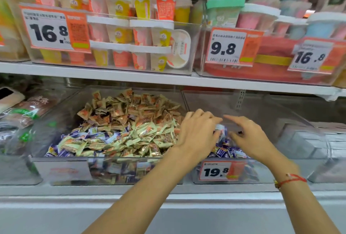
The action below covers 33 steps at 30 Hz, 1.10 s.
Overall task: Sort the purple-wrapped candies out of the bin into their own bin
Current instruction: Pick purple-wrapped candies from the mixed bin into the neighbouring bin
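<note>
A clear bin (61,171) on the lower shelf holds a heap of gold and cream-wrapped candies (131,119). Purple-wrapped candies (56,151) are mixed in along its front and left. To its right, a second clear bin (265,170) has a small pile of purple candies (224,152) in its front left corner. My left hand (196,132) hovers over the wall between the two bins, its fingers curled round a purple-and-white candy (220,128). Close beside that candy is my right hand (249,136), over the second bin, index finger stretched left and nothing visibly held.
The second bin's front carries a 19.8 price tag (215,171). An upper shelf (131,76) hangs low over the bins, loaded with tubs and price tags. Bagged goods (22,113) lie left of the candy bin. More clear bins (318,140) stand at the right.
</note>
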Each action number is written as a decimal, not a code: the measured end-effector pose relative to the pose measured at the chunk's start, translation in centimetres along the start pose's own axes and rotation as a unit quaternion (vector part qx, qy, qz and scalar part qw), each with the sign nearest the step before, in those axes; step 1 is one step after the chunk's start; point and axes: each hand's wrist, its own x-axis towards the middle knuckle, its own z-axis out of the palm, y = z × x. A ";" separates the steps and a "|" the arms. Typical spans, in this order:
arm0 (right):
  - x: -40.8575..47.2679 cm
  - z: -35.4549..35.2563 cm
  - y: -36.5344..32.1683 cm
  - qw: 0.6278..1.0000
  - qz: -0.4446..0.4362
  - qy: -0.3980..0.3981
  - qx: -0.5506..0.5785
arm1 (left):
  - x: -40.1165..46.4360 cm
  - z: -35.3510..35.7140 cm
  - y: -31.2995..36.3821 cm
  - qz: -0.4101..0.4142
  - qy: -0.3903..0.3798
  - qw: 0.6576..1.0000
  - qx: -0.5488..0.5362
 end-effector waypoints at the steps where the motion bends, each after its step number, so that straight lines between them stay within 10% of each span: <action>1: 0.0 0.1 0.1 1.000 -0.005 -0.012 -0.007 | 0.1 0.2 -0.1 -0.006 -0.013 1.000 0.015; 8: -1.1 0.4 -4.1 0.994 -0.091 0.057 0.007 | -5.5 -4.0 -6.2 -0.053 0.132 0.990 0.018; 13: -1.5 2.5 -12.6 0.964 -0.226 -0.058 0.125 | -12.6 -8.9 -14.6 -0.146 0.282 0.940 0.122; 26: 6.0 17.3 -28.7 0.874 -0.367 -0.311 0.068 | -18.7 -10.8 -23.0 -0.286 0.131 0.913 0.259; 33: 7.5 19.6 -28.7 0.860 -0.415 -0.295 -0.035 | -19.0 -10.3 -23.1 -0.283 0.147 0.913 0.255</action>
